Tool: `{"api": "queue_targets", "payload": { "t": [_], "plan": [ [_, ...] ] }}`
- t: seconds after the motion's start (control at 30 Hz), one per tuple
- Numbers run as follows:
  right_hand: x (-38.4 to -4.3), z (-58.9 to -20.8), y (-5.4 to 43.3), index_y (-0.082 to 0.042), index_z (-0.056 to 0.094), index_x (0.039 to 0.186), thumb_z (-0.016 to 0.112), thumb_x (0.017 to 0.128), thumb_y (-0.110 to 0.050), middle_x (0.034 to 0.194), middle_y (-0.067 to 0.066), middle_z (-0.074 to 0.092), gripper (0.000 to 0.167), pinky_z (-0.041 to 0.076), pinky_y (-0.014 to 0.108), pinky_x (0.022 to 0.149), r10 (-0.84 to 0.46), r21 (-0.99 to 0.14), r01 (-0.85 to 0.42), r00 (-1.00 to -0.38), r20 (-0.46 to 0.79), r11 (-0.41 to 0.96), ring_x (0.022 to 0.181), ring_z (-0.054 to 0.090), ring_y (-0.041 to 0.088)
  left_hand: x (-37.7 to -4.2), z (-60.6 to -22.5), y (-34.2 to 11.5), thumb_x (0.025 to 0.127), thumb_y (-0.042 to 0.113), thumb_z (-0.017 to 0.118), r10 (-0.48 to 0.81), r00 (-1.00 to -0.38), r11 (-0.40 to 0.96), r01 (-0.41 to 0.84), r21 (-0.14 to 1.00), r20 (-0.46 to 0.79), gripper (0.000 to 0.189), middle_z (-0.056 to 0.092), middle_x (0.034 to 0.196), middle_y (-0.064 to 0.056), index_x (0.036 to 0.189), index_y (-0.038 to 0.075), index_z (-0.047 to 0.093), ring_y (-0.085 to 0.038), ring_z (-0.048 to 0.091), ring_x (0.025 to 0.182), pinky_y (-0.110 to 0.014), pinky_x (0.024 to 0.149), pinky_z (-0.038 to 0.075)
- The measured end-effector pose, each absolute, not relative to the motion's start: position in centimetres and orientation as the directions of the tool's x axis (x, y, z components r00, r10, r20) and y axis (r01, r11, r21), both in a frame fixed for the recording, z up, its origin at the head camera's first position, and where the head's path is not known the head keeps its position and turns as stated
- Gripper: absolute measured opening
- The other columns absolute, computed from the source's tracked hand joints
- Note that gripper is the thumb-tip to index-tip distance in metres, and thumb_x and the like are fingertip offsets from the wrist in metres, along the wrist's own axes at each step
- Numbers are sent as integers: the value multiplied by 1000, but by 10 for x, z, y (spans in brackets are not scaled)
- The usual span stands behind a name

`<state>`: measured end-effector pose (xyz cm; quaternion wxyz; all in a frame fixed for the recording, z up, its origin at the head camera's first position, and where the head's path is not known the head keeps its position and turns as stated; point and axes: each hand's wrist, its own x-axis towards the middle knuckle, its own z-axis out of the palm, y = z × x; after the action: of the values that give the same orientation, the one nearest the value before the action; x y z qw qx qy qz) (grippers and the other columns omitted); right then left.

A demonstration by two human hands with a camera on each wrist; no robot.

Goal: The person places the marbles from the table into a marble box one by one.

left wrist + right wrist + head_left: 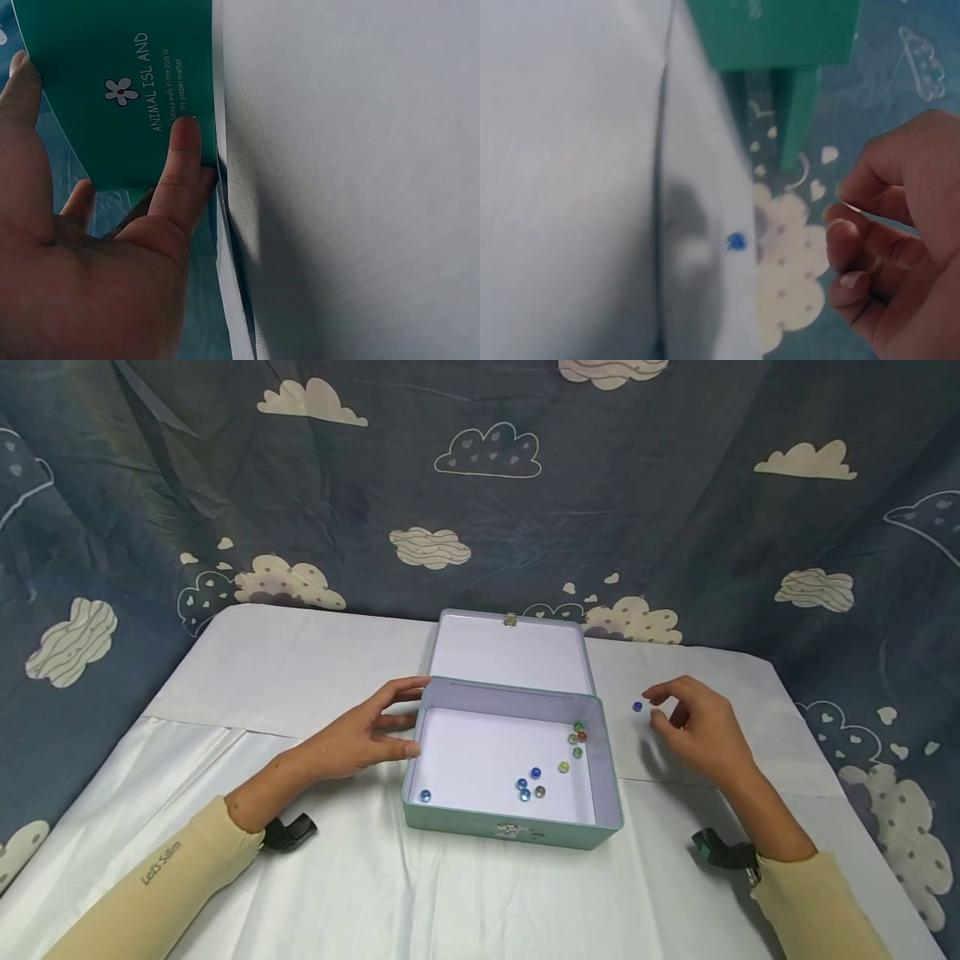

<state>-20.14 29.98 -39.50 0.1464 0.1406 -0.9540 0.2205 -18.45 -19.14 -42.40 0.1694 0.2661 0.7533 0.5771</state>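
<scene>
A green tin box (517, 835) with a pale inside stands on the white cloth, its hinged lid (510, 652) laid back. Inside lie several glass marbles, among them a dark blue marble (536, 773) and a red marble (582, 737). My left hand (360, 735) rests against the box's left side, fingers spread and fairly straight; in the left wrist view the thumb lies against the printed green wall (75, 97). To the right of the box, a blue marble (637, 706) sits on the cloth. My right hand (697, 727) hovers beside it, thumb and forefinger apart, nothing between them.
White cloth (315, 877) covers the table, with a fold line running across it. A dark blue curtain (480, 510) with cloud prints hangs close behind the table and along both sides. Black straps with small devices (291, 833) sit at both wrists.
</scene>
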Motion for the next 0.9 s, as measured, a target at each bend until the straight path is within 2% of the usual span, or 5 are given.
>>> {"api": "queue_targets", "payload": {
  "t": [0.27, 0.47, 0.7, 0.9],
  "plan": [
    [-214, -416, 310, -3, 68, 135, 72, 96, -6, 129, 21, 62, 40, 50, 29, 64, -189, -397, -253, -963, 193, 882, 79, 54, 26, -184, -425, -192, 98, 16, 80, 597, -801, 190, 199, 961, 48, 89, 27, 171, -9, 167, 26, 26, -42, 43, 151, -46, 108, 55],
    [-220, -426, 310, -4, 65, 141, 74, 97, -8, 135, 23, 58, 46, 52, 37, 71, -210, -365, -256, -964, 162, 895, 86, 55, 28, -185, -426, -192, 98, 15, 80, 598, -800, 184, 205, 961, 56, 88, 27, 171, -7, 167, 27, 26, -42, 43, 151, -45, 107, 55],
    [-220, -429, 311, -3, 69, 134, 74, 96, -6, 128, 20, 62, 38, 46, 33, 64, -219, -366, -261, -964, 153, 893, 80, 53, 26, -185, -425, -193, 98, 16, 80, 598, -799, 182, 203, 962, 55, 88, 28, 171, -7, 167, 28, 26, -42, 43, 151, -45, 107, 55],
    [-219, -430, 311, -3, 73, 120, 73, 94, -3, 112, 15, 65, 25, 48, 35, 68, -213, -372, -258, -964, 158, 892, 82, 55, 26, -185, -426, -192, 99, 15, 79, 599, -799, 188, 204, 961, 52, 88, 27, 171, -8, 167, 27, 25, -42, 42, 151, -45, 107, 55]
  ]
}}
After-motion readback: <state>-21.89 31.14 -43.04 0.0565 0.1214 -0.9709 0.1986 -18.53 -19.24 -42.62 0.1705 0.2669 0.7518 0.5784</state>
